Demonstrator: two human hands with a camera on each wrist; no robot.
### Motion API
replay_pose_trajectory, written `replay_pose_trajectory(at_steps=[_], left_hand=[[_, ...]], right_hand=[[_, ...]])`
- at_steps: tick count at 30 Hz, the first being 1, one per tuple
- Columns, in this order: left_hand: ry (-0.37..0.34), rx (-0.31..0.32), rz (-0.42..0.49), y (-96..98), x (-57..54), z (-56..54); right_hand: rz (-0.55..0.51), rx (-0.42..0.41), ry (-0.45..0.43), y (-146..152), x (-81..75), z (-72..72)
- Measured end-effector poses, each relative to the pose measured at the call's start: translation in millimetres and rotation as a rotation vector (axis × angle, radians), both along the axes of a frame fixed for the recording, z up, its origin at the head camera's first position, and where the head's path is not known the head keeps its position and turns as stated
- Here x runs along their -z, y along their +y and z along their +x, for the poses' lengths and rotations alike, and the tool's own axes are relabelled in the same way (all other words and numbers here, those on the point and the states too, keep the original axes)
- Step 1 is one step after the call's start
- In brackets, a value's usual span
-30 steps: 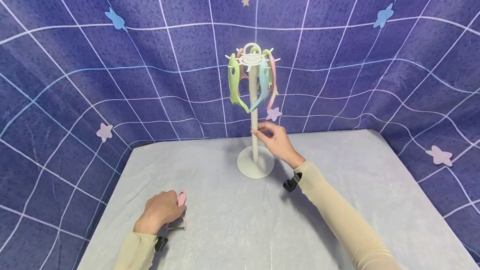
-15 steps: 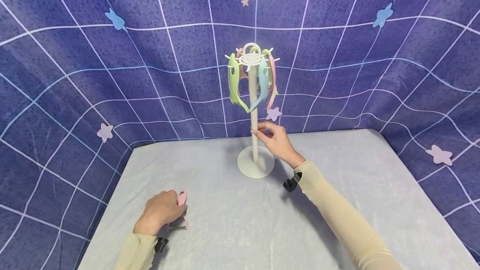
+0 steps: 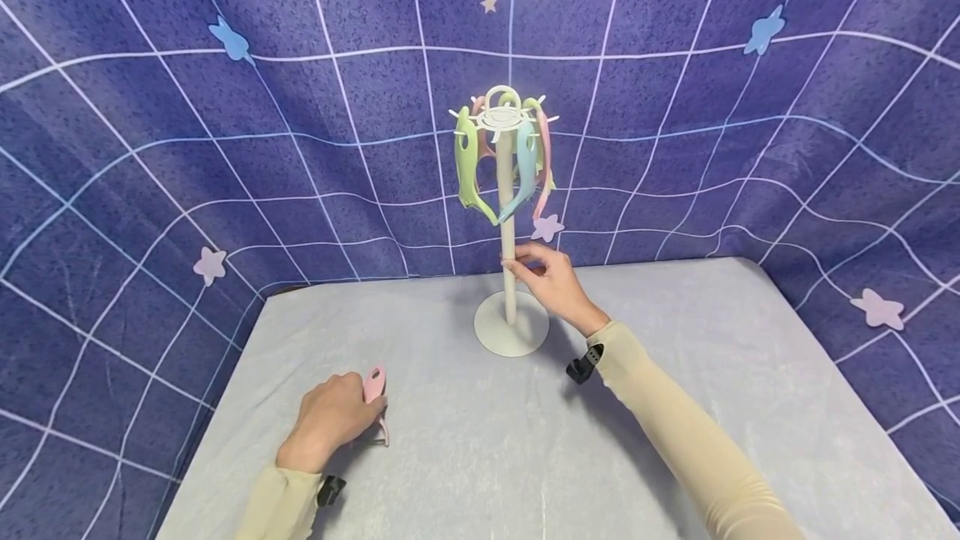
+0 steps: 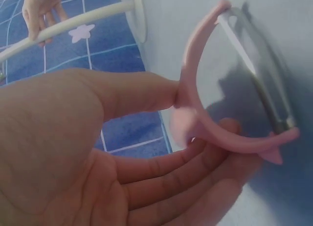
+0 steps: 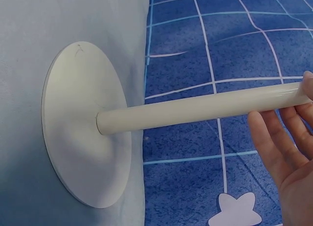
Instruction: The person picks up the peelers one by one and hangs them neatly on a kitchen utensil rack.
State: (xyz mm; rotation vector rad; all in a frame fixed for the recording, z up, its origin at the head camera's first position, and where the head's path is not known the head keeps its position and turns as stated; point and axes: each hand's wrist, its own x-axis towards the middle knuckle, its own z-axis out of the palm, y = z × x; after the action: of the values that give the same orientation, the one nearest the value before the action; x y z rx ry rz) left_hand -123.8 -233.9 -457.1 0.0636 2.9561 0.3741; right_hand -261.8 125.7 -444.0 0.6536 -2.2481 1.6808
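In the head view my left hand [image 3: 333,415] pinches a pink Y-shaped peeler [image 3: 374,384] low over the table's left part. Thumb and fingers meet at the peeler's neck in the left wrist view, where its metal blade [image 4: 264,74] faces the table. Whether it touches the cloth, I cannot tell. My right hand [image 3: 555,282] holds the pole [image 5: 195,113] of a white stand between thumb and fingers, above its round base [image 5: 83,157]. From the stand's hooked top hang several peelers, among them a green peeler [image 3: 467,161], a blue peeler [image 3: 528,161] and a pink one behind.
The stand's top ring [image 3: 502,117] carries short hooks pointing outward. A pale grey cloth covers the table [image 3: 637,457]. Blue curtain fabric [image 3: 360,98] with white grid lines and stars rises at the back and both sides.
My left hand has moved slightly right and toward the stand with the pink peeler, which has turned so its blade end shows narrower. The right hand and the stand have stayed in place.
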Motion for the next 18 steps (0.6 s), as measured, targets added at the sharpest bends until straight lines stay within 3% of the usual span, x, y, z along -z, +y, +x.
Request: replay_pose_trajectory(at_steps=[11, 18], left_hand=[[0.095, 0.005, 0.064, 20.8, -5.2, -1.2], [0.275, 0.024, 0.109, 41.0, -14.9, -5.8]], right_hand=[[-0.004, 0.000, 0.010, -1, 1.4, -0.4], [-0.010, 0.007, 0.016, -1, 2.3, -0.9]])
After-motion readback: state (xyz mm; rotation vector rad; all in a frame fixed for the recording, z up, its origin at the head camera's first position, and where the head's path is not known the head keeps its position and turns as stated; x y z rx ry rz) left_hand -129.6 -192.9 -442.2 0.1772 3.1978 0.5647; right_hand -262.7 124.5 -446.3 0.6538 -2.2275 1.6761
